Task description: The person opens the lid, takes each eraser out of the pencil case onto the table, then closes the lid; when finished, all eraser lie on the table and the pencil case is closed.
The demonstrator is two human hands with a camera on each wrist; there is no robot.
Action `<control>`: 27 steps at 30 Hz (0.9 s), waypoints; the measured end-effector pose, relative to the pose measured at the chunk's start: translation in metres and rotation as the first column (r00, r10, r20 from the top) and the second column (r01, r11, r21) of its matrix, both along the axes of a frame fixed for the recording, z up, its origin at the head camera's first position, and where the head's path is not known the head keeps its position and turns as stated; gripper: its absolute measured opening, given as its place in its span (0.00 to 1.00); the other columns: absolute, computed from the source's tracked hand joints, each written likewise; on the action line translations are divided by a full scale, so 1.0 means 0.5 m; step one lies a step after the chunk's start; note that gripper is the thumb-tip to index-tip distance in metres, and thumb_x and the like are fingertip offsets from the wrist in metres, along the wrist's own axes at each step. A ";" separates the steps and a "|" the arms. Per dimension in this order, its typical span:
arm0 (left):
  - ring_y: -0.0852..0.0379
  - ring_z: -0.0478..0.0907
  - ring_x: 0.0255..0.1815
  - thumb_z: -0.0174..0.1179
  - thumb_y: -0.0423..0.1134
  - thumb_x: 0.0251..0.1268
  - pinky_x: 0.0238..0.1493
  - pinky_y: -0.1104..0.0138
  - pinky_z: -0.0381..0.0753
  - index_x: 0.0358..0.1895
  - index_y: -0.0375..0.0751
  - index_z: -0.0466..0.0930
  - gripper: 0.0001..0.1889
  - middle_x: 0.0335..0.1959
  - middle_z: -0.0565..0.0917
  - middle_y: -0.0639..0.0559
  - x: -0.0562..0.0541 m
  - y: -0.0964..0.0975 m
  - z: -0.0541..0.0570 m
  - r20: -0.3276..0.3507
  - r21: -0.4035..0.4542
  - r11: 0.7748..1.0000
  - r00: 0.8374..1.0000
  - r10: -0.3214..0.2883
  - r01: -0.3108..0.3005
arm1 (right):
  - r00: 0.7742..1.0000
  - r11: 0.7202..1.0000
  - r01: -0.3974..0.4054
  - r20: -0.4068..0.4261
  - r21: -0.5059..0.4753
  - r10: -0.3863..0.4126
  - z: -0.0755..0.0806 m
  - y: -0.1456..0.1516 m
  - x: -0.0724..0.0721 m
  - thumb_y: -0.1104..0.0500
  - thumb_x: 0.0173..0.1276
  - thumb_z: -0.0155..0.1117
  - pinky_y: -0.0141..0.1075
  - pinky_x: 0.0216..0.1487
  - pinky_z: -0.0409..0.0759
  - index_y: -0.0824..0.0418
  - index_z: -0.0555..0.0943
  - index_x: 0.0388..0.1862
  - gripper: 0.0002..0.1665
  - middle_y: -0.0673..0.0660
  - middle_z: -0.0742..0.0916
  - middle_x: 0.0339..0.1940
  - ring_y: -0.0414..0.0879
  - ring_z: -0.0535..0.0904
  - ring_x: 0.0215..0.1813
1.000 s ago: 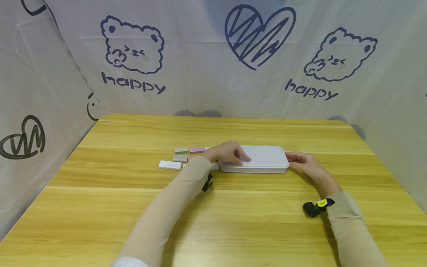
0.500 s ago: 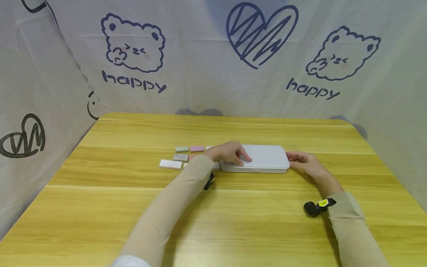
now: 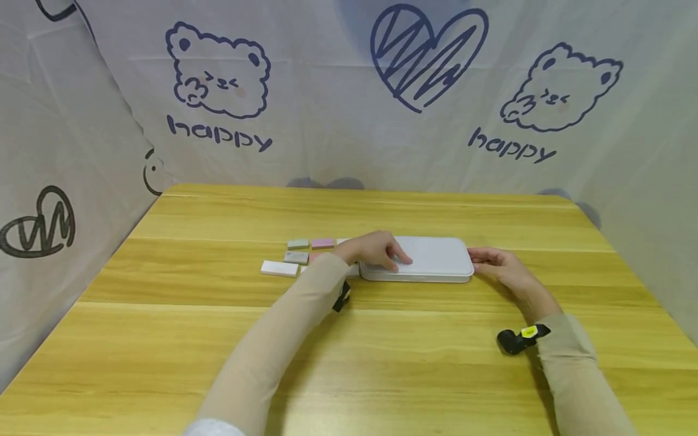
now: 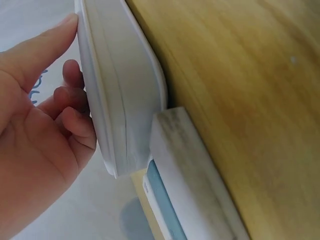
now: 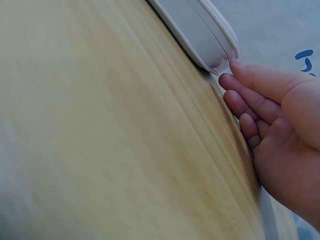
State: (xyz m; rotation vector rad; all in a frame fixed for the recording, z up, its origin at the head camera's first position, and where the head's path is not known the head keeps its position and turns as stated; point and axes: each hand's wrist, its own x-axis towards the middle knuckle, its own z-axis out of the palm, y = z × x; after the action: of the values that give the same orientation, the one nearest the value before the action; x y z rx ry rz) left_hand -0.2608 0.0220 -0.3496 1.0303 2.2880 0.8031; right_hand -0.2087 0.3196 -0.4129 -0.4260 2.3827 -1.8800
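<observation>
A flat white lidded case (image 3: 428,255) with rounded corners, like a pencil case, lies on the wooden table. Over its left part my left hand (image 3: 376,249) rests, thumb and fingers touching the lid. The left wrist view has that hand's thumb (image 4: 57,40) along the lid edge and its other fingers loosely bent against the top. At the case's right end is my right hand (image 3: 504,271). Its thumb (image 5: 250,75) meets the end near the lid seam in the right wrist view, with the other fingers loosely bent below. The lid sits down on the case.
Small rectangular blocks lie left of the case: green (image 3: 297,244), pink (image 3: 323,243), grey (image 3: 295,258) and white (image 3: 279,268) among them. My left forearm partly covers several. One pale block (image 4: 187,165) sits against the case's left end. A printed cloth (image 3: 316,121) hangs behind the table.
The whole head view has shifted very slightly. Both hands keep their places on the case, and the case and blocks stay put.
</observation>
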 end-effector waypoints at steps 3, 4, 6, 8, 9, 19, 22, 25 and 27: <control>0.62 0.58 0.20 0.62 0.29 0.53 0.23 0.75 0.61 0.46 0.39 0.80 0.15 0.22 0.73 0.53 -0.001 0.000 -0.002 -0.010 0.014 1.000 1.000 0.001 -0.001 | 1.000 0.999 0.013 0.015 -0.048 -0.012 -0.002 0.001 0.000 0.69 0.63 0.55 0.25 0.43 0.73 0.81 0.65 0.55 0.24 0.43 0.81 0.40 0.35 0.76 0.43; 0.62 0.57 0.20 0.62 0.29 0.53 0.22 0.75 0.60 0.46 0.39 0.80 0.15 0.21 0.72 0.54 -0.001 0.000 -0.002 -0.014 0.019 1.000 1.000 0.003 -0.002 | 1.000 0.998 0.024 0.017 -0.066 -0.023 -0.002 0.001 -0.001 0.69 0.63 0.55 0.25 0.43 0.73 0.80 0.66 0.54 0.23 0.43 0.82 0.40 0.35 0.76 0.43; 0.64 0.62 0.22 0.63 0.29 0.52 0.25 0.76 0.64 0.45 0.39 0.81 0.14 0.27 0.78 0.55 -0.001 -0.002 -0.002 -0.025 0.030 1.000 1.000 0.007 -0.006 | 0.998 0.994 0.054 0.022 -0.095 -0.052 -0.003 0.001 -0.001 0.68 0.63 0.55 0.24 0.44 0.72 0.79 0.67 0.54 0.22 0.43 0.82 0.39 0.34 0.76 0.43; 0.63 0.64 0.24 0.63 0.29 0.52 0.27 0.76 0.66 0.44 0.38 0.81 0.14 0.31 0.80 0.52 -0.001 -0.004 -0.003 -0.012 0.050 0.999 1.000 0.020 -0.019 | 0.996 0.989 0.085 0.023 -0.120 -0.083 -0.002 0.001 -0.001 0.66 0.63 0.56 0.23 0.44 0.72 0.80 0.67 0.54 0.23 0.43 0.83 0.39 0.34 0.77 0.43; 0.63 0.65 0.26 0.63 0.29 0.52 0.28 0.76 0.67 0.44 0.37 0.81 0.14 0.34 0.81 0.50 -0.002 -0.005 -0.003 -0.005 0.063 0.998 1.000 0.027 -0.026 | 0.995 0.985 0.099 0.026 -0.142 -0.096 -0.002 0.001 -0.001 0.66 0.63 0.57 0.23 0.44 0.72 0.80 0.67 0.54 0.24 0.43 0.83 0.38 0.34 0.77 0.43; 0.61 0.72 0.28 0.60 0.30 0.56 0.28 0.74 0.72 0.45 0.34 0.80 0.12 0.30 0.80 0.49 -0.001 -0.021 -0.001 0.023 0.173 0.983 0.998 0.063 -0.066 | 0.990 0.929 0.142 0.026 -0.341 -0.141 0.022 -0.001 0.012 0.67 0.62 0.58 0.28 0.34 0.75 0.63 0.80 0.41 0.09 0.50 0.84 0.35 0.40 0.79 0.35; 0.59 0.74 0.29 0.58 0.31 0.58 0.29 0.72 0.74 0.46 0.34 0.79 0.12 0.31 0.80 0.49 0.004 -0.030 0.004 0.020 0.194 0.977 0.996 0.090 -0.092 | 0.990 0.951 0.124 -0.035 -0.282 -0.139 0.034 0.000 0.009 0.65 0.62 0.58 0.28 0.33 0.76 0.61 0.81 0.41 0.09 0.49 0.84 0.36 0.39 0.79 0.35; 0.58 0.75 0.31 0.57 0.33 0.59 0.31 0.71 0.74 0.46 0.34 0.79 0.12 0.33 0.79 0.49 0.009 -0.041 0.009 -0.005 0.220 0.966 0.991 0.137 -0.132 | 0.981 0.980 0.134 -0.121 -0.146 -0.152 0.027 0.017 -0.010 0.61 0.63 0.58 0.28 0.35 0.77 0.62 0.80 0.44 0.11 0.47 0.84 0.38 0.38 0.79 0.37; 0.57 0.74 0.32 0.57 0.34 0.60 0.32 0.71 0.74 0.46 0.34 0.79 0.12 0.34 0.79 0.49 0.014 -0.051 0.013 -0.042 0.234 0.959 0.984 0.173 -0.158 | 0.979 0.987 0.114 -0.156 -0.111 -0.130 0.023 0.025 -0.021 0.60 0.64 0.58 0.28 0.36 0.77 0.65 0.78 0.47 0.14 0.48 0.84 0.39 0.39 0.80 0.38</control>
State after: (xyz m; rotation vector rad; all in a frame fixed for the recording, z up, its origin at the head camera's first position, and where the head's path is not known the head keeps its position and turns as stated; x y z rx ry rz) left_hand -0.2539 -0.0034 -0.3429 0.9818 2.4003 1.1419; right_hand -0.2192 0.3322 -0.4014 -0.4688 2.4756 -2.1030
